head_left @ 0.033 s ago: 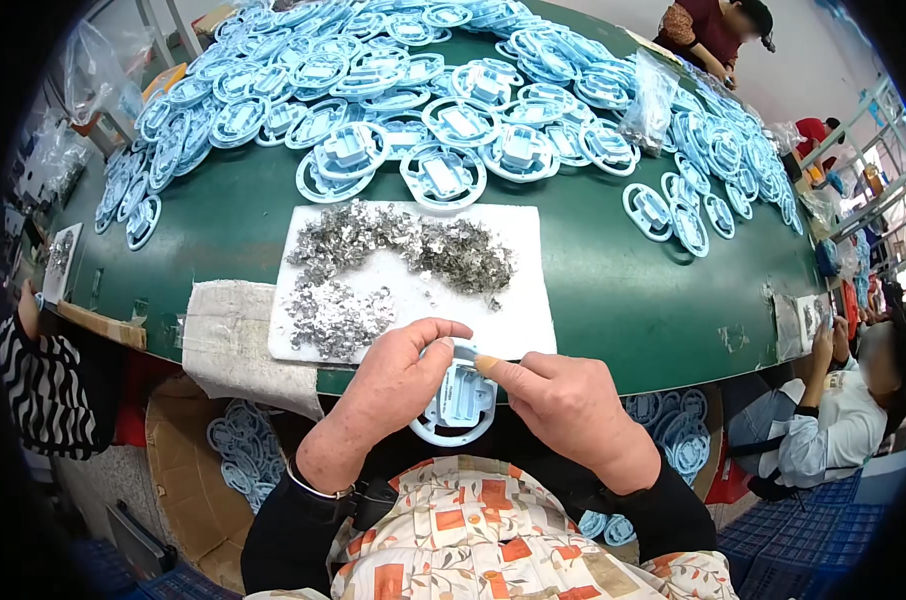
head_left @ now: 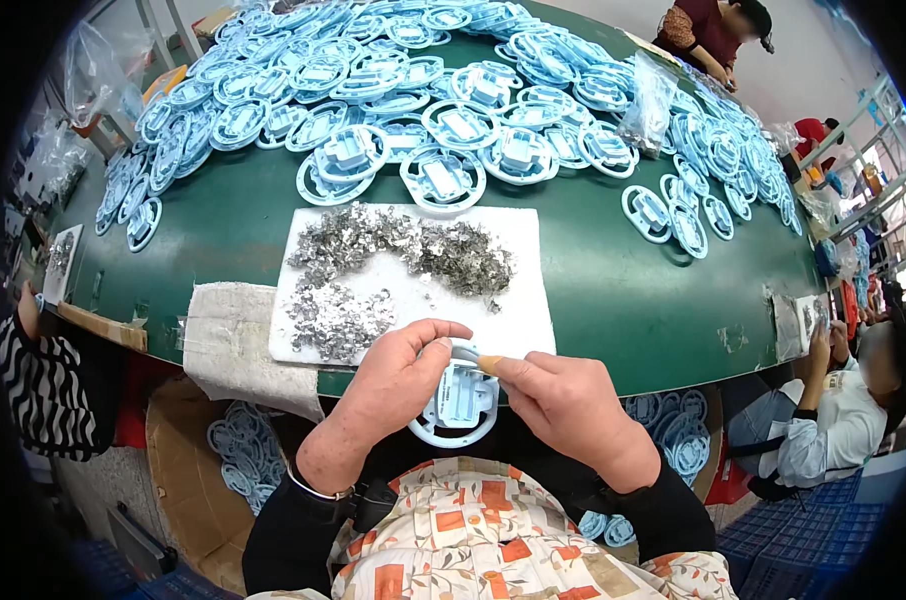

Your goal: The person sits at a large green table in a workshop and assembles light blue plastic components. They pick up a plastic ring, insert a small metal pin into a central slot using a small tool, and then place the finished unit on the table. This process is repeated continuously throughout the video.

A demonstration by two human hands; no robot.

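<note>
Just past the table's near edge, my left hand grips a light-blue plastic ring-shaped part, like a toy steering wheel with a boxy centre. My right hand is closed on the far right of its rim, the thumb, with a tan cover on its tip, pressing there. Whether a small piece sits under that thumb is hidden. Beyond my hands lies a white foam board, bearing heaps of small shiny metal pieces and a darker heap of metal pieces.
Many similar blue parts are piled along the far side of the green table. A cloth-covered pad adjoins the board. Below the edge, a cardboard box holds more blue parts. Other people sit left and right; one stands at the far right.
My right thumb has shifted very slightly to the right on the rim. Otherwise the hands and the blue part look the same.
</note>
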